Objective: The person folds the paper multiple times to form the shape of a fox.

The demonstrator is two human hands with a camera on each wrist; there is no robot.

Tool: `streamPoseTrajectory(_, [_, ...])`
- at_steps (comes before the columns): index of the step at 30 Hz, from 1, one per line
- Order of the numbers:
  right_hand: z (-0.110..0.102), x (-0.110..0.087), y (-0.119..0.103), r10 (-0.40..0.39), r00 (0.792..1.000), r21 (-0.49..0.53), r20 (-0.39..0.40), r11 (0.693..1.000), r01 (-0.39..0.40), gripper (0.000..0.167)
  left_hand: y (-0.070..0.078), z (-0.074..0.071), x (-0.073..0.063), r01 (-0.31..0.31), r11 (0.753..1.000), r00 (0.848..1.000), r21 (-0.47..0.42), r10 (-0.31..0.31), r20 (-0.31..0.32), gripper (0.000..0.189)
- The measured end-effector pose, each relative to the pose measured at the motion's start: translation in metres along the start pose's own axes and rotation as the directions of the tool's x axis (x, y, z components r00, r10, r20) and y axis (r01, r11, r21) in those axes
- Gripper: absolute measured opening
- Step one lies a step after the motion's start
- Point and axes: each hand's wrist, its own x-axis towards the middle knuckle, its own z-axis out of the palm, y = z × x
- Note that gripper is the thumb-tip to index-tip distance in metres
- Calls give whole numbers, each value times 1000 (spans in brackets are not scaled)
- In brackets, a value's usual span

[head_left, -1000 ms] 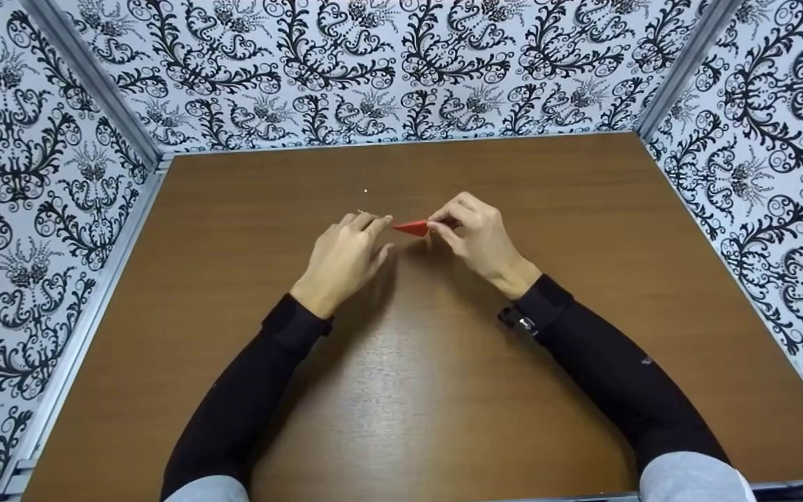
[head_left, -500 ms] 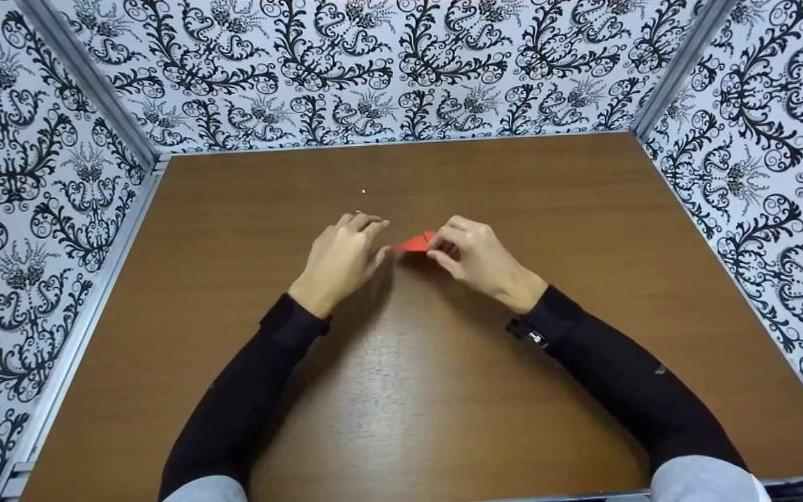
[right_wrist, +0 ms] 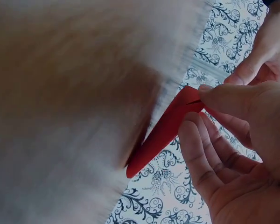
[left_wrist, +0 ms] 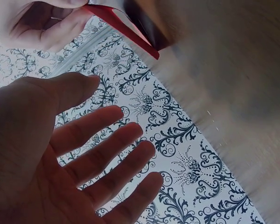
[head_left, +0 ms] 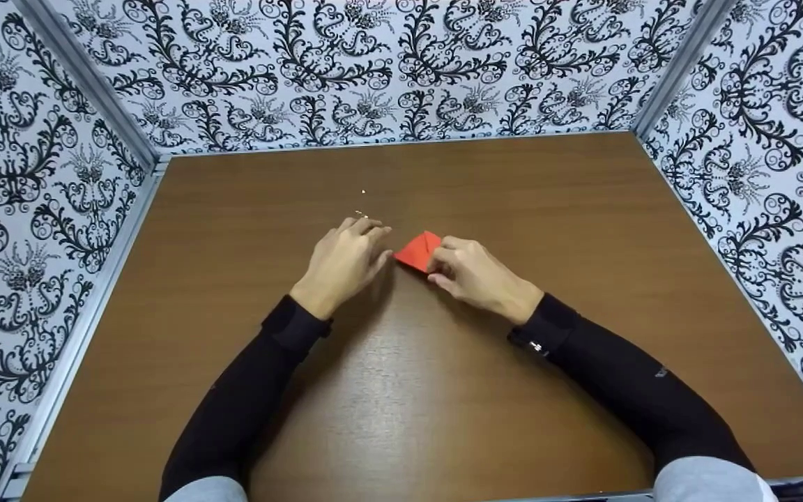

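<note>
A small piece of folded red paper (head_left: 417,251) lies at the middle of the wooden table, a crease line showing on its upper face. My right hand (head_left: 478,273) pinches its right edge between thumb and curled fingers. In the right wrist view the paper (right_wrist: 161,135) is tilted, with a slit between its layers near the thumb. Just left of the paper is my left hand (head_left: 346,261), holding nothing. Its fingers are spread and relaxed in the left wrist view, apart from the paper (left_wrist: 126,28). The paper's right part is hidden behind my right fingers.
The brown tabletop (head_left: 401,390) runs back to a wall (head_left: 346,77) covered in black-and-white scroll pattern, with similar panels on both sides. Small bright specks (head_left: 362,214) show on the table beyond my left hand.
My right hand has come down and nearer to me with the red paper, turning it from edge-on to show its broad face. My left hand has barely moved.
</note>
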Motion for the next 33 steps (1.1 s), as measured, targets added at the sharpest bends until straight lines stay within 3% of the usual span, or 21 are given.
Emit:
streamPoseTrajectory(13, [4, 0, -6, -4, 997, -39, 80, 999, 7, 10, 2, 1, -1, -22, 1000, 1000, -15, 22, 16, 40])
streamPoseTrajectory(22, [4, 0, -5, -3, 998, -33, 61, 999, 5, 9, 3, 1, -1, -24, 999, 999, -27, 25, 24, 38])
streamPoseTrajectory(33, [-15, 9, -2, 62, 998, 29, -4, 998, -62, 4, 5, 2, -1, -52, 998, 999, -30, 52, 7, 38])
